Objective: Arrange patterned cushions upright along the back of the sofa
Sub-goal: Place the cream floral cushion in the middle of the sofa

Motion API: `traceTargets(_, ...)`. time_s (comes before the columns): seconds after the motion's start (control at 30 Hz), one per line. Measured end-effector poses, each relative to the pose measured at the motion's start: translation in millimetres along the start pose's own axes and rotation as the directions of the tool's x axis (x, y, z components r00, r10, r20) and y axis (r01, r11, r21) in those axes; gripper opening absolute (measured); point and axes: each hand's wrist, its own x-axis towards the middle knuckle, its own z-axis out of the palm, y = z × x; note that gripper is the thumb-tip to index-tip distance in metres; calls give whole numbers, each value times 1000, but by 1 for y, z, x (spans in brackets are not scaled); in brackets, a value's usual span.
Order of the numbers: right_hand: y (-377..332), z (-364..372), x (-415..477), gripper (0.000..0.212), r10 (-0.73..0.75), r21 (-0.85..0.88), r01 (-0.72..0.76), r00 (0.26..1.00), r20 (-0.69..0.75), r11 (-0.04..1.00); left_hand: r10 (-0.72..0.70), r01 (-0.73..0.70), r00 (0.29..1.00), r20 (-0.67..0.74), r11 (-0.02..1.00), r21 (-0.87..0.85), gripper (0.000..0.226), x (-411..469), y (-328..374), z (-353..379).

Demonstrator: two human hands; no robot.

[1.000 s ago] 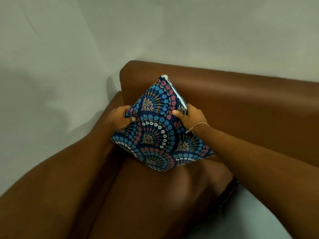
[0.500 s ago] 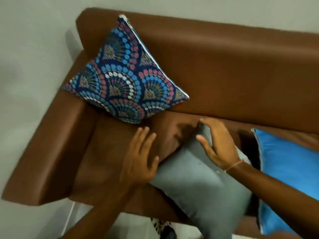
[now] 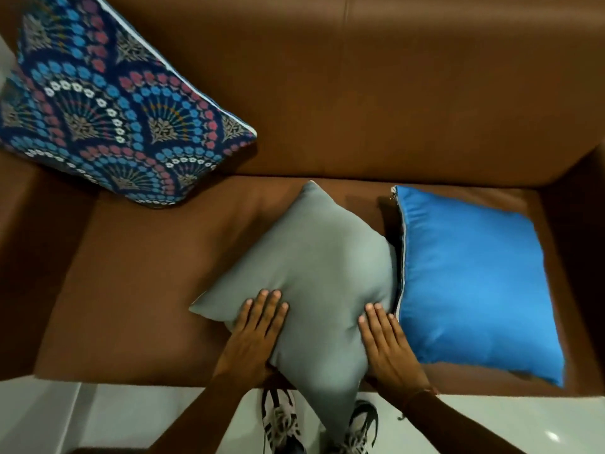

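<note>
**Grey cushion next in line**

Grey fabric is dimpling under both palms as the person is leaning over the brown leather sofa [image 3: 327,93]. The left hand [image 3: 255,332] is lying flat on the near-left part of the grey cushion [image 3: 311,273], and the right hand [image 3: 386,342] is pressing flat on its near-right edge; fingers are stretched out on both, so nothing is being gripped, only pushed on. That cushion is lying face-up on the seat, turned cornerwise, its nearest corner hanging over the front edge above the person's shoes [image 3: 281,421]. Its right side is touching the blue cushion [image 3: 474,283], which is also lying flat on the seat towards the right armrest.

The patterned cushion [image 3: 108,109] is already leaning upright in the back-left corner, against the backrest.

Judging by the way the filling is giving under the hands, the grey one looks light, soft and floppy, unlikely to slip on leather but likely to sag if lifted by one corner. Taking it by two opposite side edges, thumbs over the top and fingers under, seems the sensible hold for standing it against the backrest.
</note>
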Motion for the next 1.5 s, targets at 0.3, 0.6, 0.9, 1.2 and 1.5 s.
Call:
traceTargets(0.3,7,-38,33,79,207,461,-100,960,-189,882,-167,83,958,-232,939,-334,61,22,-2,-36)
traceTargets(0.6,77,-214,115,39,497,776,31,752,-434,630,-290,-55,845,-449,789,-612,22,128,-77,-254)
traceTargets(0.9,133,-303,274,33,477,739,-41,788,-390,672,-315,133,936,-155,727,-674,27,257,-164,-310)
traceTargets(1.2,139,-260,349,42,506,663,-259,836,-210,702,-392,222,914,-106,701,-678,44,293,-181,-249)
traceTargets(1.5,172,-259,223,66,424,581,-90,774,-470,809,-382,-45,656,-651,841,-539,62,230,-59,-254)
